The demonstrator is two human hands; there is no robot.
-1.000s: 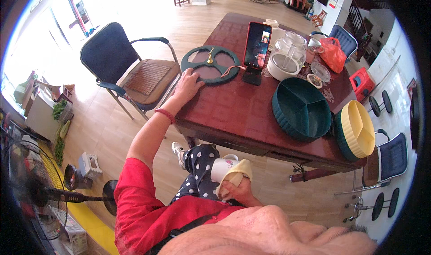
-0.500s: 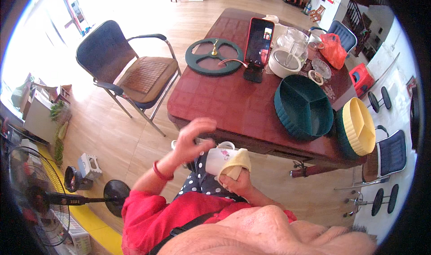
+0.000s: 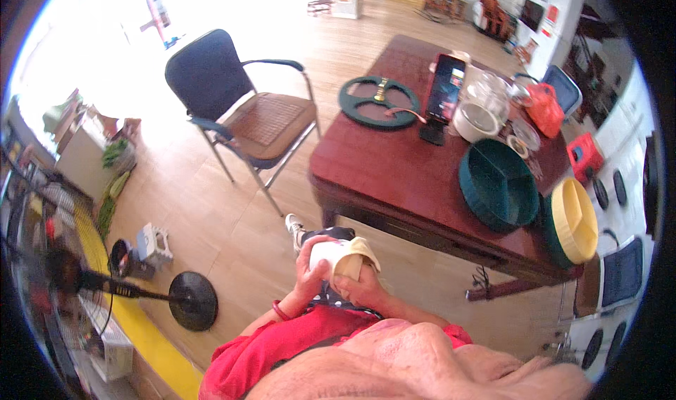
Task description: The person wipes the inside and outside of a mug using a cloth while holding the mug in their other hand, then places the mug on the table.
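Note:
My left hand [image 3: 308, 273] and my right hand [image 3: 360, 287] are both wrapped around a white cup [image 3: 329, 253] held over my lap, below the near edge of the dark red table [image 3: 394, 167]. A pale yellow cloth [image 3: 358, 259] is tucked against the cup's open end under my right fingers. A red band circles my left wrist. On the table's far left lies a dark green ring-shaped lid [image 3: 378, 102] with a gold knob.
A phone on a stand [image 3: 443, 90], a white pot [image 3: 475, 118], a green divided tray [image 3: 498, 184] and a yellow divided tray [image 3: 574, 220] are on the table. A blue chair [image 3: 239, 108] stands left of it. A floor fan [image 3: 127, 284] is at my left.
My left hand left the green ring lid on the table, swung back toward my lap and closed on the white cup beside my right hand. My view shifted slightly.

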